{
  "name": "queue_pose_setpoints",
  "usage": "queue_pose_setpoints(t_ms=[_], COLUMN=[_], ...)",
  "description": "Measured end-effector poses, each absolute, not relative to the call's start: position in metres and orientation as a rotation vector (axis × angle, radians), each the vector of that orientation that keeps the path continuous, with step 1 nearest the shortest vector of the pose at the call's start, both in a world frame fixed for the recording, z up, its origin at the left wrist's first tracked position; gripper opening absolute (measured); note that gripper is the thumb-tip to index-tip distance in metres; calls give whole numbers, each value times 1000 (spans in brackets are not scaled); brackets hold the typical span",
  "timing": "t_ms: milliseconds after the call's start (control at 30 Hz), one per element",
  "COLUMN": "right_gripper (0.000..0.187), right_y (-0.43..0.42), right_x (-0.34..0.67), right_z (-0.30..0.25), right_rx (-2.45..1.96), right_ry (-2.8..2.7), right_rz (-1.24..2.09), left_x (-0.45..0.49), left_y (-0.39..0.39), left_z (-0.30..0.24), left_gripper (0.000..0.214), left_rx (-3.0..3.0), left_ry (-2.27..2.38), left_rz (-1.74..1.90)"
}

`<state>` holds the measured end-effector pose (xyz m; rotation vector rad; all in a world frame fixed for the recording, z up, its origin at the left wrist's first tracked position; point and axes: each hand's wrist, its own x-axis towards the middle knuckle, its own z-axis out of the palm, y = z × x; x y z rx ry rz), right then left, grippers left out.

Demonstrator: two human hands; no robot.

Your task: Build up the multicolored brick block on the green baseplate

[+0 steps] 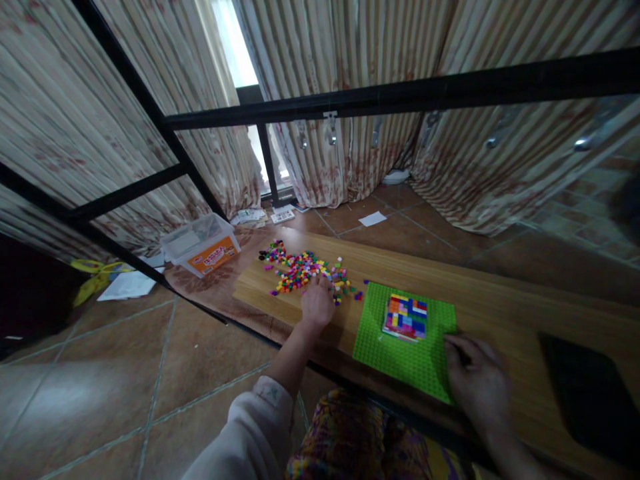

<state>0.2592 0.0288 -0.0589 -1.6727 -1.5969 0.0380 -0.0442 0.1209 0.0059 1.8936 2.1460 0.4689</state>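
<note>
A square build of multicoloured plastic toy bricks (pixel 406 317) sits on a green studded square baseplate (pixel 390 357), nearer the plate's far edge than its near one. Reds, oranges, yellows, blues and purples show on its top, and a pale layer shows along its near side. The baseplate lies on a long light-brown wooden surface (pixel 505 297), close to the near long edge.

Between the plate and the far long edge runs a band of wood, and another stretch of wood shows beyond the plate's right edge, up to a dark flat rectangular object (pixel 593 400) near the right end. Left of the plate the gap is narrower, with a few stray bricks in it.

Counted, there is one build, one baseplate and one dark object. The heap of small loose plastic bricks (pixel 303 267), towards the surface's left end, holds too many to count. Just past that end stands one clear plastic tub (pixel 201 245) with an orange label.

The person's left hand (pixel 319 301) reaches into the heap's near side, fingers bent down; whether they pinch a brick cannot be told. The right hand (pixel 477 377) is loosely curled at the plate's right edge; blur hides whether it grips anything.
</note>
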Motion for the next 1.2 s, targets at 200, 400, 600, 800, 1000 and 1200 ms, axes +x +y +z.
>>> queue_pose_setpoints(t_ms=[200,400,600,800,1000,1200], right_gripper=[35,31,27,27,27,25], right_y=[30,31,31,30,30,30], right_x=[258,254,253,251,249,249], right_z=[-60,-56,-55,-55,-52,-51], right_rx=[-1669,-1672,-1657,-1657,-1667,-1651], right_ry=[-1593,-1572,-1575,-1556,-1541,-1534], right_rz=[-8,15,39,66,76,91], left_x=[-44,-29,13,24,27,33], left_y=[114,97,74,73,75,76], left_z=[8,20,20,23,32,34], left_gripper=[19,13,12,18,24,26], left_rx=[1916,1841,1393,1312,1557,1712], left_ry=[2119,1780,1275,1334,1421,1428], left_rz=[569,1027,1164,1078,996,937])
